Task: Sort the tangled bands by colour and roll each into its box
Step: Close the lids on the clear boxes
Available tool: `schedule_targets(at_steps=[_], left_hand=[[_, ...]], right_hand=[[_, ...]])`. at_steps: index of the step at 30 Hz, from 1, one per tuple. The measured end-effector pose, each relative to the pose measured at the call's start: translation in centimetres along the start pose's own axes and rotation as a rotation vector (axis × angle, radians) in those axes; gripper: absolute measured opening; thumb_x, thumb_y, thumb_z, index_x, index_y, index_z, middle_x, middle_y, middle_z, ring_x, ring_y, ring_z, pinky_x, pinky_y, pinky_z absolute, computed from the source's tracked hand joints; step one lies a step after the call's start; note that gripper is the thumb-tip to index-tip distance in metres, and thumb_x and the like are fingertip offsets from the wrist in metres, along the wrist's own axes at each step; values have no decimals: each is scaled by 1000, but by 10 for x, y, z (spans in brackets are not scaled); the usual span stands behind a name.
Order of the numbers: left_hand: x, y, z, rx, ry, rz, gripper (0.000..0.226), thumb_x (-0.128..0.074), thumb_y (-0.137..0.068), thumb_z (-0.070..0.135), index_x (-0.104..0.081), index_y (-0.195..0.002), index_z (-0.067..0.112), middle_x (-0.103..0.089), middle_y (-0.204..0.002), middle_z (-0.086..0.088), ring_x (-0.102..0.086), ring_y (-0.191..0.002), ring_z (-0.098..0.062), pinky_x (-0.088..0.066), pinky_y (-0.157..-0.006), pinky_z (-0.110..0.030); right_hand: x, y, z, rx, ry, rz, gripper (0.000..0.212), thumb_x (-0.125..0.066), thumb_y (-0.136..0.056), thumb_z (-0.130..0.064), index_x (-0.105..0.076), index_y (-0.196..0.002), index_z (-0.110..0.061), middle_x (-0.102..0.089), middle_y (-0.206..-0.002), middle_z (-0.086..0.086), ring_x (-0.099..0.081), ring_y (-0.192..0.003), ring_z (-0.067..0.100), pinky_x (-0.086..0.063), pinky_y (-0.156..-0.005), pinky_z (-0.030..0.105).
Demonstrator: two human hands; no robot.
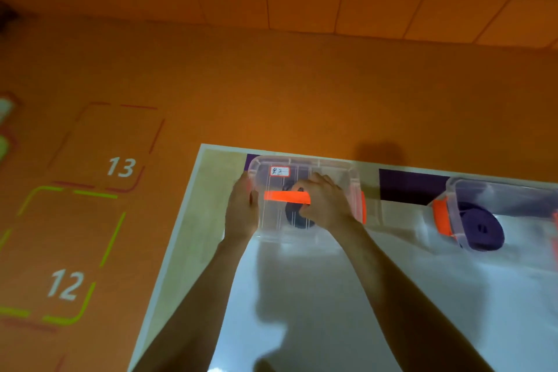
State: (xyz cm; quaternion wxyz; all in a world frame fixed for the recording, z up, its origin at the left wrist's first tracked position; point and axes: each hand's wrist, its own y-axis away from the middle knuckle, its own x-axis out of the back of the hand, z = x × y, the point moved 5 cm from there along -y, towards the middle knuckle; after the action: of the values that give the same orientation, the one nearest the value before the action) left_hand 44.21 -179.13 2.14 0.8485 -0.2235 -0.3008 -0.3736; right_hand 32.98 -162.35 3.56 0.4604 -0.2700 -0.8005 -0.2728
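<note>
Table edge [224, 148] hugs the clear box [335, 174] — left hand [241, 210] flat against it, right hand [326, 204] gripping its handle [283, 197].

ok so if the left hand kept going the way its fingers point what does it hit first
Probably nothing: the left hand lies against the left end of the clear box, fingers pointing toward the table's far edge. It would slide along the box and off that edge; depth is unclear.

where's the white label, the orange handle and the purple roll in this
white label [279, 171], head view, middle of the sticker
orange handle [283, 196], head view, left half of the strip
purple roll [471, 222], head view, flat face of the coil
</note>
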Motion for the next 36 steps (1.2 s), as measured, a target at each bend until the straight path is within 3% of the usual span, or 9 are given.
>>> schedule_targets(at_steps=[3,5,7,9,12,16,23,29,36], left_hand=[[-6,-3,-9,38,5,19,22,-54,-111,17,-66,-125,6,-72,-106,-16,-60,-92,-10,-59,-87,-30],[-10,-1,-21,181,4,-9,34,-55,-110,25,-61,-138,7,-59,-142,-19,-59,-126,-28,-55,-103,-47],[-13,6,-35,423,93,-40,55,-59,-106,39,-48,-152,13,-36,-164,-14,-44,-146,-33,-49,-113,-52],[-17,9,-44,586,261,-100,65,-62,-99,54,-47,-152,20,-47,-159,-8,-51,-142,-31,-47,-115,-53],[-16,10,-45,654,419,-126,52,-67,-95,55,-66,-131,17,-72,-122,-10,-69,-117,-30,-55,-107,-52],[-5,12,-33,539,362,56,38,-74,-98,31,-68,-132,14,-74,-119,-1,-69,-107,-20,-58,-99,-38],[-2,18,-11,260,59,129,28,-65,-105,25,-73,-124,5,-76,-94,-10,-70,-80,-24,-56,-74,-27],[-4,17,-8,179,-88,44,27,-64,-106,24,-66,-126,6,-75,-98,-12,-73,-80,-28,-63,-75,-36],[5,28,33,-70,-523,-110,54,-70,-99,23,-55,-148,6,-55,-152,-22,-51,-144,-43,-38,-118,-58]], right_hand=[[-8,-8,9,68,-49,-47,49,-82,-80,-21,-69,-126,-32,-62,-123,-5,-54,-120,20,-44,-109,40],[-4,-7,16,136,-108,-29,46,-81,-84,-20,-70,-127,-29,-64,-123,-6,-55,-120,20,-42,-112,40],[8,3,37,104,-112,204,45,-76,-86,-18,-70,-130,-26,-65,-129,-2,-56,-125,24,-39,-113,40],[15,29,74,-164,-112,476,57,-75,-88,-18,-60,-143,-21,-59,-142,5,-52,-133,29,-38,-112,41],[-13,61,113,-588,-535,434,61,-77,-92,-31,-51,-145,-16,-59,-135,10,-56,-123,27,-48,-104,46],[-27,71,113,-603,-782,440,27,-70,-96,-45,-69,-96,-18,-63,-78,1,-61,-71,19,-47,-65,31],[-13,70,87,-586,-410,641,25,-69,-100,-25,-74,-123,-14,-69,-76,2,-64,-59,15,-59,-60,28],[-7,65,70,-515,-274,608,43,-60,-105,-16,-59,-147,-22,-77,-103,8,-73,-84,26,-64,-73,43],[12,127,89,-420,-114,515,31,-59,-106,-25,-67,-134,-13,-71,-132,10,-71,-114,28,-58,-91,40]])
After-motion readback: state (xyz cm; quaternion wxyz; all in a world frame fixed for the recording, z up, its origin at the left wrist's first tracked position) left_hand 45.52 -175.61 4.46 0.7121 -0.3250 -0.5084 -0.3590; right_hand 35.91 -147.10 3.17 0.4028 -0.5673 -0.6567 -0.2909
